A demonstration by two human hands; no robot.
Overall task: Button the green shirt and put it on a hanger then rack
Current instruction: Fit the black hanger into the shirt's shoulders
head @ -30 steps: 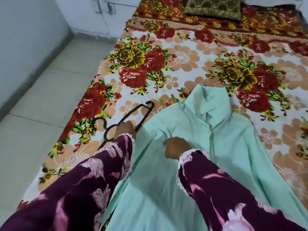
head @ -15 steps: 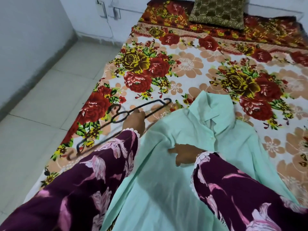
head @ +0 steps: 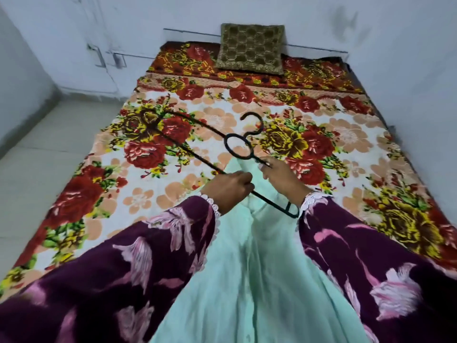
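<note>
— Black wire: is that the hanger [head: 237, 151]?

— Yes, at frame centre, raised over the bed [head: 346, 134], hook pointing toward the top.

— Who holds it?

— Left hand [head: 228, 189] has its fingers curled round the lower bar. Right hand [head: 282, 178] pinches the arm just below the ring.

— And the shirt [head: 247, 268]?

— Pale green, running from the bottom centre up between both sleeves [head: 371, 268]; its top edge sits bunched just under the ring, touching the hands. I cannot tell whether it is buttoned.

— Anything else on the bed?

— One olive cushion [head: 251, 49], at the top centre against the wall.
</note>
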